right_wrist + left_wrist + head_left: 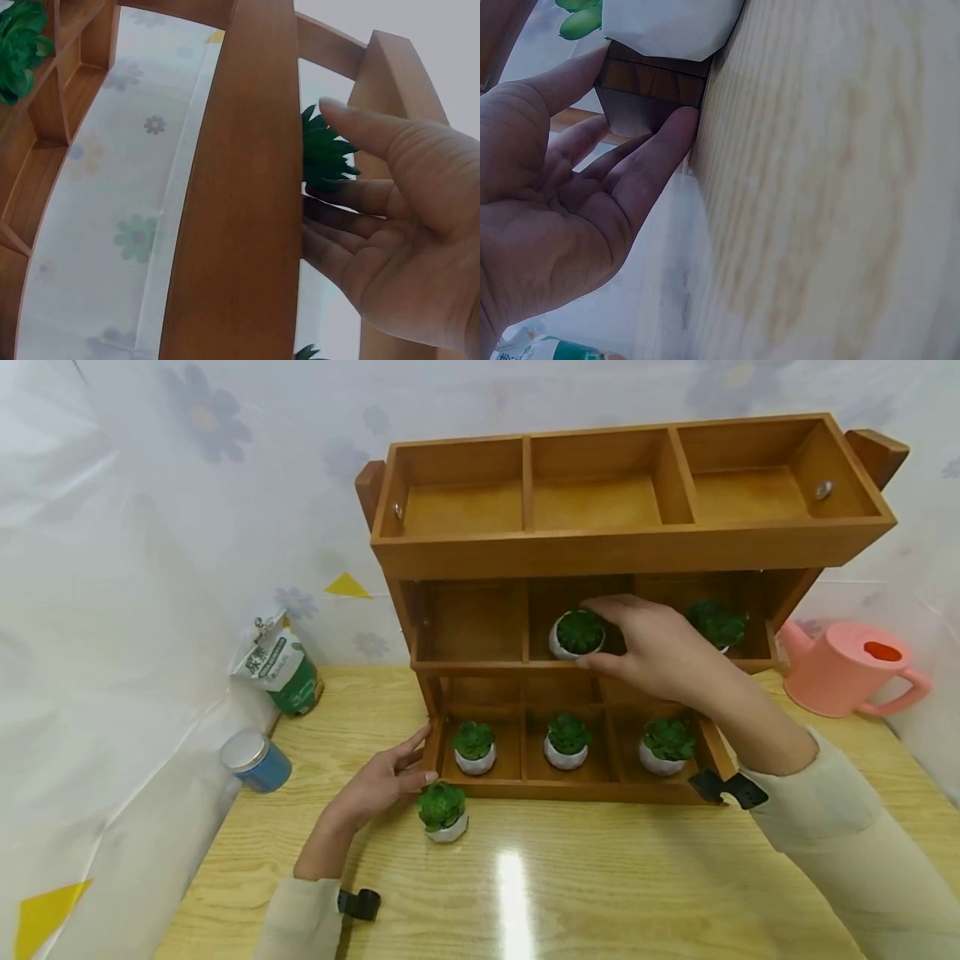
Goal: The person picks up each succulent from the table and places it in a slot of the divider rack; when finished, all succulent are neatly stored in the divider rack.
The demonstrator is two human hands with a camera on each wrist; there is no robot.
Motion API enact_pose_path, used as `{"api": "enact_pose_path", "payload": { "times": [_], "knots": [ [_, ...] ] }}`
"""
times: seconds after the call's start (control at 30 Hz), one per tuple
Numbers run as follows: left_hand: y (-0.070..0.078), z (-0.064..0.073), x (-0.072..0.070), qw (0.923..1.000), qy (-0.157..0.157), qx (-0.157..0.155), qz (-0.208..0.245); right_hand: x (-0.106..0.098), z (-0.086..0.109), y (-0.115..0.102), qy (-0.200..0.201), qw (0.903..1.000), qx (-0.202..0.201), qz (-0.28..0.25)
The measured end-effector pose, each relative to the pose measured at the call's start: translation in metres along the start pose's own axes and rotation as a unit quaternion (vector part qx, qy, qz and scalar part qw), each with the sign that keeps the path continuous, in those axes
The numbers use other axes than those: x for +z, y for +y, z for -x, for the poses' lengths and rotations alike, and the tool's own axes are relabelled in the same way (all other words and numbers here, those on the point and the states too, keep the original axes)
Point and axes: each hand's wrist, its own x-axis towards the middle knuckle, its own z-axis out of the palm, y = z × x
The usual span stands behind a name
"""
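Note:
In the head view my right hand (660, 647) curves round a small potted succulent (581, 633) in the middle compartment of the wooden shelf's middle tier. Its thumb and fingers lie on either side of the plant; in the right wrist view a wooden board hides the pot below the leaves (324, 154). At the lower left, my left hand (382, 785) grips the front corner of the wooden shelf (570, 792), thumb on one side and fingers on the other, as the left wrist view shows. Just beside that thumb another potted succulent (444, 814) stands on the table.
Three potted succulents, among them a middle one (567, 743), sit in the bottom tier. One more succulent (716, 625) is behind my right wrist. A pink watering can (840, 668) stands at right; a green-white bag (285, 668) and a blue jar (258, 764) stand at left.

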Motion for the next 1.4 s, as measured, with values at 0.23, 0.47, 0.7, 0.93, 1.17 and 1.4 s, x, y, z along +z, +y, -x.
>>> {"api": "enact_pose_path", "payload": {
  "times": [0.23,0.47,0.7,0.93,1.17,1.4],
  "knots": [
    [0.002,-0.002,0.000,1.0000,0.002,-0.001,0.005,-0.003,0.020,-0.003,0.045,0.9989,-0.001,-0.013],
    [0.001,-0.002,0.001,1.0000,0.004,-0.005,0.005,0.003,0.050,-0.009,0.098,0.9927,-0.016,-0.068],
    [0.001,-0.001,0.001,1.0000,0.002,0.001,0.003,0.029,0.072,-0.014,0.139,0.9815,-0.051,-0.122],
    [0.002,0.001,0.000,1.0000,0.008,-0.002,0.002,0.069,0.077,-0.015,0.094,0.9754,-0.070,-0.187],
    [0.001,0.001,0.002,1.0000,0.003,-0.001,0.004,0.104,0.080,-0.020,0.018,0.9691,-0.053,-0.240],
    [0.001,0.001,0.002,1.0000,0.003,-0.001,0.006,0.132,0.078,-0.026,-0.028,0.9564,-0.065,-0.284]
  ]
}}
